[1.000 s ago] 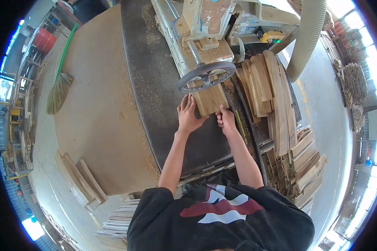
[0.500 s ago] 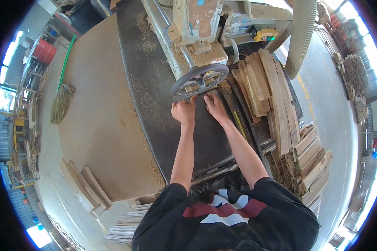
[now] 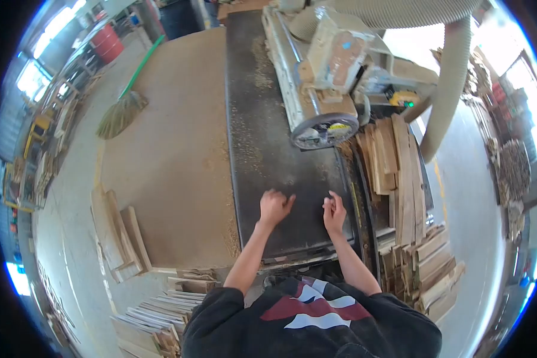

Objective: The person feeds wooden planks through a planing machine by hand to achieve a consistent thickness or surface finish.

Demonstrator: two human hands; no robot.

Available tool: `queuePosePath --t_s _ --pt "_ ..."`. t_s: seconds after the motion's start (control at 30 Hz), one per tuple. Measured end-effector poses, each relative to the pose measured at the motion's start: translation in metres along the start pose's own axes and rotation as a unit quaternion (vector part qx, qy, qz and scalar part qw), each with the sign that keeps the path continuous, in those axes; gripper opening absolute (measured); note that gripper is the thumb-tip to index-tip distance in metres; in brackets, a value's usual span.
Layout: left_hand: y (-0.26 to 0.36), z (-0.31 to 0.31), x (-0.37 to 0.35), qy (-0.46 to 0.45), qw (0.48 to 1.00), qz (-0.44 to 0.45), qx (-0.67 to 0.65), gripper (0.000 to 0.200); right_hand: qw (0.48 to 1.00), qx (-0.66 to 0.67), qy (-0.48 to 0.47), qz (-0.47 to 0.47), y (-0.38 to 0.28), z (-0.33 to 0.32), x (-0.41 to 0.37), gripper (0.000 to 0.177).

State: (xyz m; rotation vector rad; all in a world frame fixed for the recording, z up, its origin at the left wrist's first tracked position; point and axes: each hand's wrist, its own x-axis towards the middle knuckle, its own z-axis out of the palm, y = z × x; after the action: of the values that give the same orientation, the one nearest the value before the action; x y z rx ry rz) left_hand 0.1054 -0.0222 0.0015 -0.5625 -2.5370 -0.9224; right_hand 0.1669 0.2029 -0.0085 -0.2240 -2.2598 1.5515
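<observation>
My left hand (image 3: 275,207) is over the dark machine table (image 3: 298,224), its fingers loosely bent and the thumb held apart, with nothing in it. To its right, my right hand (image 3: 335,212) is raised over the same table near its right side, fingers partly bent, thumb apart, also without anything in it. Beyond both hands is the machine's round grey handwheel (image 3: 324,130), below a dusty cream-coloured machine head (image 3: 339,56). Sawdust (image 3: 249,154) lies scattered on the table's left half.
Wooden boards (image 3: 409,179) are stacked along the table's right side, with more piled below them (image 3: 438,277). A large brown panel (image 3: 167,161) adjoins the left edge, bearing a green-handled broom (image 3: 123,113) and several boards (image 3: 116,235). A ribbed hose (image 3: 451,89) hangs at right.
Both hands have drawn back toward my body from just below the handwheel and moved farther apart. The view has shifted, so the machine head appears farther away.
</observation>
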Motion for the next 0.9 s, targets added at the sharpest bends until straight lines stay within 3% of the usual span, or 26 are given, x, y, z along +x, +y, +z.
queuePosePath --t_s 0.23,0.3,0.33,0.37,0.4,0.47,0.53,0.6,0.63,0.67,0.73,0.77,0.83,0.9 --pt "0.018 -0.045 -0.067 0.001 0.999 -0.050 -0.007 0.045 0.998 -0.043 0.006 -0.042 0.006 0.002 -0.008 0.036" --pt "0.014 -0.051 -0.067 0.013 0.995 -0.051 -0.083 0.046 0.992 -0.090 0.027 -0.082 0.013 0.005 -0.008 0.038" --pt "0.007 -0.064 -0.066 -0.051 0.986 -0.110 -0.114 0.039 0.984 -0.122 0.028 -0.125 0.020 0.004 -0.005 0.037" --pt "-0.004 -0.076 -0.063 -0.014 0.988 -0.098 -0.117 0.032 0.974 -0.147 0.024 -0.169 0.026 0.003 -0.005 0.037" --pt "-0.021 -0.093 -0.060 0.023 0.989 -0.092 -0.115 0.028 0.983 -0.122 0.012 -0.139 0.029 0.002 -0.007 0.036" --pt "-0.076 -0.140 -0.066 0.111 0.988 -0.110 0.010 0.025 0.992 -0.082 0.000 -0.098 0.021 0.004 -0.015 0.036" --pt "-0.127 -0.233 -0.071 0.215 0.950 -0.142 0.178 0.040 0.993 -0.058 -0.020 -0.096 0.015 0.005 -0.020 0.035" --pt "-0.173 -0.339 -0.082 0.301 0.880 -0.222 0.293 0.052 0.990 -0.104 -0.021 -0.098 0.017 0.001 -0.018 0.036" --pt "-0.172 -0.386 -0.089 0.307 0.815 -0.336 0.360 0.064 0.989 -0.104 -0.026 -0.099 0.017 0.002 -0.016 0.036" --pt "-0.173 -0.448 -0.095 0.240 0.777 -0.494 0.307 0.084 0.988 -0.115 -0.032 -0.098 0.011 0.003 -0.014 0.036" --pt "-0.223 -0.508 -0.150 0.260 0.703 -0.563 0.348 0.101 0.987 -0.129 -0.038 -0.090 0.006 0.002 -0.015 0.036" --pt "-0.229 -0.515 -0.172 0.255 0.704 -0.563 0.351 0.101 0.984 -0.145 -0.044 -0.096 0.007 0.002 -0.015 0.035" --pt "-0.236 -0.521 -0.198 0.063 0.725 -0.640 0.247 0.110 0.981 -0.158 -0.051 -0.101 0.011 0.006 -0.012 0.035" --pt "-0.222 -0.488 -0.206 0.079 0.718 -0.630 0.286 0.107 0.974 -0.168 -0.036 -0.148 0.019 0.005 -0.010 0.035"
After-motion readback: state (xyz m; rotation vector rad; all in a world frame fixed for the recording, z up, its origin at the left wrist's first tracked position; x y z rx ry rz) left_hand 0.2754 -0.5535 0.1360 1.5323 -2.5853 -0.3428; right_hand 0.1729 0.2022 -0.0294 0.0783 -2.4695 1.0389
